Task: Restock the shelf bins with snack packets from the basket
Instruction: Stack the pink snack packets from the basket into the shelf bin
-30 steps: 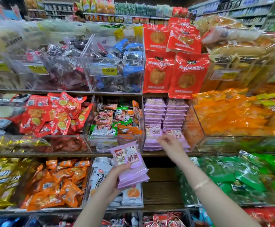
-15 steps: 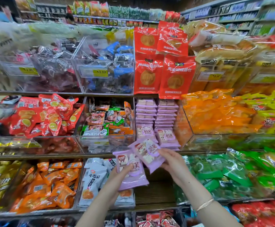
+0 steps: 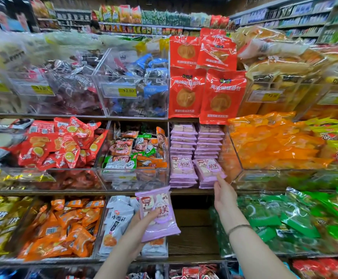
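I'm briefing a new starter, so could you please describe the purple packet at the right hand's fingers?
Find the middle shelf, under the big red bread bags, where two stacks of purple packets stand. The packet fronts the right stack, the right hand's fingers at its lower corner. Unlike the straight front packet of the left stack, it sits tilted.

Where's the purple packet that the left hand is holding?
Head view, lower centre: the left hand grips the purple packet in front of the white packets, below the purple stacks and left of the right hand.
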A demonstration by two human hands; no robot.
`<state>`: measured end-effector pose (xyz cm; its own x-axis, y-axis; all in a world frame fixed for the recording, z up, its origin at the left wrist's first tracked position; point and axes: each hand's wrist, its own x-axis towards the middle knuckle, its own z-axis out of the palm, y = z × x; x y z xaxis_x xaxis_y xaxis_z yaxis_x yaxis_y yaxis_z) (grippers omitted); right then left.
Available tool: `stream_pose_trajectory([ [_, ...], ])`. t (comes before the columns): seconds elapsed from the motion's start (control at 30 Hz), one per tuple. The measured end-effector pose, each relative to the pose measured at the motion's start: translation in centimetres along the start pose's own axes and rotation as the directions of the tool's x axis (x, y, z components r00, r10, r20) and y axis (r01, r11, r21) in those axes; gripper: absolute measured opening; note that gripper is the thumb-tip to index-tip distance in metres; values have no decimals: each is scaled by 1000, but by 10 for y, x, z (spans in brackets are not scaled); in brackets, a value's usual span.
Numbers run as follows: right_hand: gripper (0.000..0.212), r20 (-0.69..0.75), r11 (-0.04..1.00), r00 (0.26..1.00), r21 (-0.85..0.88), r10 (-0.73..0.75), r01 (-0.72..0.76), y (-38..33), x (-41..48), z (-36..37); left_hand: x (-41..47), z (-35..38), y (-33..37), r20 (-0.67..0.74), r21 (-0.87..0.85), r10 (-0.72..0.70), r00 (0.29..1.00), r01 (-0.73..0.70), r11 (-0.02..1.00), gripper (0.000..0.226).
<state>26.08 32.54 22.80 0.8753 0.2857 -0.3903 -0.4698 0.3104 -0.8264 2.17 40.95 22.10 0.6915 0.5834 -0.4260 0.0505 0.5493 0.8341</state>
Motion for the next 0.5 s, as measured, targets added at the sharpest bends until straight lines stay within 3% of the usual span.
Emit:
stream_pose_trajectory([
  [0.07,54,50,998,999,-55,-13,16,8,-4,-11,0,-2,-3,-11,10,-14,1000,14,1000,71],
  [0.13,45,50,937,990,-318,-133,142,14,-9,-23,1,-5,-8,-15,17,-22,1000,23,1000,86],
  [0.17,32,110,806,963,-528,-247,267,14,-10,-28,2,-5,-10,-12,21,-25,1000,25,999,96],
  [0.23,14,395,345,842,-783,-368,518,11,-10,-32,2,-5,-12,5,19,-33,999,33,999,120],
  [0.27,14,520,129,789,-802,-327,583,7,-9,-30,1,-4,-13,12,23,-35,999,35,999,127],
  [0.33,16,618,-128,768,-786,-167,605,-3,-2,-20,1,-1,-14,19,26,-42,999,42,999,124],
  [0.4,21,616,-215,788,-771,-15,599,-12,9,-7,1,-1,-14,24,14,-50,998,49,999,108],
  [0.5,16,593,-210,803,-780,55,590,-17,22,6,3,-2,-12,28,-18,-71,997,72,997,88],
])
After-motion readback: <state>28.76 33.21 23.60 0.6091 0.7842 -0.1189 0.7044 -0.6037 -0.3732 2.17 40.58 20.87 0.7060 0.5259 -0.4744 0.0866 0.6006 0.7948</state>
